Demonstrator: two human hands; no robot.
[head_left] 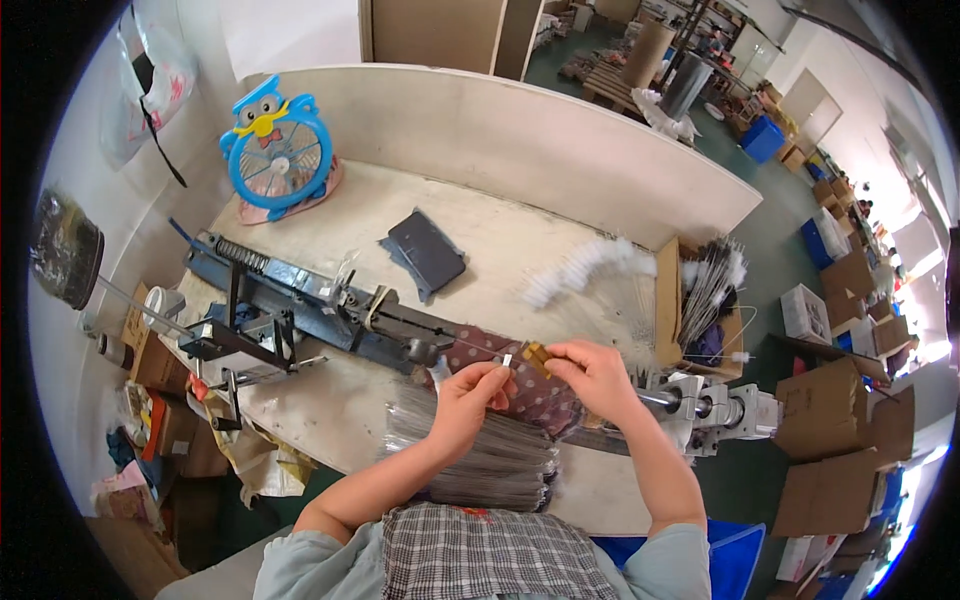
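Note:
My left hand [472, 403] pinches a small whitish strip [507, 361] between thumb and fingertips. Just to its right, my right hand [598, 378] grips a small brass-coloured block [537, 360]. Both hands are close together above a dark red polka-dot cloth [535, 402] laid over the bench machine [400, 322]. A thin rod runs from the machine toward the brass-coloured block; whether it touches cannot be made out. Under my forearms lies a thick bundle of thin metal wires [480, 460].
White-bristled wire brushes [590, 270] lie beyond my hands. An open cardboard box [668, 300] of wires stands right. A dark flat case [427, 250] and blue cartoon fan [278, 165] sit farther back. A metal shaft assembly [705, 403] is at right, a crank-handled device [235, 350] at left.

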